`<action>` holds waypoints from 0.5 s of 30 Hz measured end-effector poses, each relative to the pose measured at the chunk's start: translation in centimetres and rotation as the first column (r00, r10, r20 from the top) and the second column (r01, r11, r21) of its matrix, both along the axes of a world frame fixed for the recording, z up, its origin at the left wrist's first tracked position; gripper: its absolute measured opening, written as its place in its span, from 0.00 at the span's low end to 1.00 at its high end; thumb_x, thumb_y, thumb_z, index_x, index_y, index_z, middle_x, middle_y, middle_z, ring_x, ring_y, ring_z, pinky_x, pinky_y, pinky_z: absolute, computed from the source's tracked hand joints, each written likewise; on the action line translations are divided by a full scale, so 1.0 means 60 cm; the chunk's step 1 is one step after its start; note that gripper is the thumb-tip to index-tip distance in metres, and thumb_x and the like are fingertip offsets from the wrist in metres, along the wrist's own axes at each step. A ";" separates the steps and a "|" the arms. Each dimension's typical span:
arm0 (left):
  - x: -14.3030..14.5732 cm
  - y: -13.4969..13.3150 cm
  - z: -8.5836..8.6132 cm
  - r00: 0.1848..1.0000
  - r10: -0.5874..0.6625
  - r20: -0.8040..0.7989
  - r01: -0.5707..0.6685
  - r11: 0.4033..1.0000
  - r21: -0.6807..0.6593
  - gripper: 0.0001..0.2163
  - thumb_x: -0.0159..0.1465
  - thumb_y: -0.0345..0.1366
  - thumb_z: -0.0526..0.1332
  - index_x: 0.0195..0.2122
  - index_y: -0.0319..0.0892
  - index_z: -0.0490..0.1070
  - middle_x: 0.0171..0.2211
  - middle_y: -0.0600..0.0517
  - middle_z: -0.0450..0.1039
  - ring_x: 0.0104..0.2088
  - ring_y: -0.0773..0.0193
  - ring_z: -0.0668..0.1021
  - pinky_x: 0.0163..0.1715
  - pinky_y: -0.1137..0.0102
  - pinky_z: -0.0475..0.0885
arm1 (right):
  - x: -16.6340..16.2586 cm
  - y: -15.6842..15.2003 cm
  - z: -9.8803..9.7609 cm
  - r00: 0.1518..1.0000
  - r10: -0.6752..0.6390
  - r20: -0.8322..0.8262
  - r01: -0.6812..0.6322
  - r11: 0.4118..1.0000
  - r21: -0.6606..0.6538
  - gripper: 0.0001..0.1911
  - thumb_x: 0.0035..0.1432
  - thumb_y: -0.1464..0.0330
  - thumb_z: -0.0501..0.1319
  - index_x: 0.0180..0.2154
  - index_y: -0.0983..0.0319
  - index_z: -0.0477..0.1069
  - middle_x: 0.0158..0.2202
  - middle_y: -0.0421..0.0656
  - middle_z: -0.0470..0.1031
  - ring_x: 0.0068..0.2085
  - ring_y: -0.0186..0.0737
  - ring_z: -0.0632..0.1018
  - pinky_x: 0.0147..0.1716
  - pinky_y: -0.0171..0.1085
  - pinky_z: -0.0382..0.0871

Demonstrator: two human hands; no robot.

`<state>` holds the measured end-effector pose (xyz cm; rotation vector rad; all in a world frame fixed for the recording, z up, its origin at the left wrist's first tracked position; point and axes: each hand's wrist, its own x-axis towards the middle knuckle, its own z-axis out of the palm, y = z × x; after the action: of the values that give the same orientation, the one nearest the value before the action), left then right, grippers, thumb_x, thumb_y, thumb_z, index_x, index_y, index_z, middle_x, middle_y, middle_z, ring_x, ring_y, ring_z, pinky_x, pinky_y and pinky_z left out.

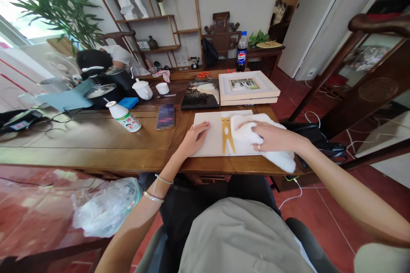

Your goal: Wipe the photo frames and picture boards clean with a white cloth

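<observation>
A pale flat board lies on the wooden table in front of me. My left hand rests on its left side, fingers stretched out, holding nothing. Upright along the board's middle is a yellow cat-shaped figure with two long legs; whether it is printed or a loose piece I cannot tell. My right hand is closed on a white cloth, bunched under the fingers on the board's right side. The cloth covers that part of the board and hangs past the table's front edge.
Behind the board are a dark photo panel and stacked white picture frames, with a cola bottle beyond. Leftward are a phone, a tilted white drink bottle and a white teapot. Another person bends over at the far left.
</observation>
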<state>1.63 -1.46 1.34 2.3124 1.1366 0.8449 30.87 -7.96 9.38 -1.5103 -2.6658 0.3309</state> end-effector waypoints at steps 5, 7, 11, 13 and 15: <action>-0.001 0.000 0.000 1.000 -0.004 -0.003 0.004 1.000 -0.010 0.16 0.67 0.32 0.51 0.52 0.44 0.71 0.59 0.46 0.68 0.62 0.56 0.67 0.65 0.47 0.48 | -0.002 0.100 -0.036 0.999 -0.043 0.009 0.041 0.988 0.150 0.10 0.53 0.69 0.58 0.38 0.64 0.70 0.47 0.54 0.73 0.51 0.55 0.71 0.46 0.43 0.64; -0.001 0.001 -0.001 1.000 -0.007 -0.005 0.007 1.000 -0.016 0.16 0.67 0.32 0.51 0.53 0.44 0.71 0.59 0.46 0.68 0.62 0.56 0.67 0.65 0.47 0.48 | -0.006 0.115 -0.039 0.996 -0.087 0.022 0.081 0.978 0.194 0.11 0.55 0.69 0.57 0.40 0.65 0.71 0.46 0.56 0.74 0.52 0.57 0.71 0.47 0.45 0.64; -0.001 0.002 -0.003 1.000 -0.005 0.002 0.005 1.000 -0.012 0.16 0.67 0.33 0.51 0.52 0.44 0.71 0.59 0.46 0.69 0.62 0.56 0.67 0.65 0.47 0.48 | -0.017 0.083 -0.024 0.997 -0.032 0.075 0.019 0.985 0.174 0.06 0.53 0.72 0.56 0.34 0.64 0.70 0.40 0.54 0.75 0.47 0.55 0.73 0.45 0.43 0.63; 0.000 0.002 -0.003 1.000 -0.005 0.006 0.005 1.000 -0.008 0.16 0.67 0.33 0.51 0.52 0.44 0.71 0.59 0.46 0.69 0.62 0.57 0.67 0.65 0.47 0.48 | -0.023 0.041 -0.010 0.995 0.026 0.098 -0.039 0.991 0.129 0.04 0.50 0.75 0.56 0.29 0.62 0.67 0.39 0.52 0.75 0.45 0.53 0.74 0.43 0.41 0.63; 0.000 0.003 -0.003 1.000 -0.006 0.011 0.006 1.000 -0.002 0.15 0.67 0.32 0.51 0.52 0.44 0.72 0.58 0.46 0.69 0.62 0.56 0.67 0.65 0.47 0.48 | -0.026 -0.010 0.005 0.990 0.079 0.121 -0.085 0.995 0.052 0.06 0.45 0.77 0.56 0.25 0.60 0.63 0.36 0.48 0.74 0.41 0.49 0.74 0.39 0.39 0.63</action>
<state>1.63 -1.29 1.14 2.3057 1.1246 0.8522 29.30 -8.54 9.70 -1.4512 -2.8083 0.1715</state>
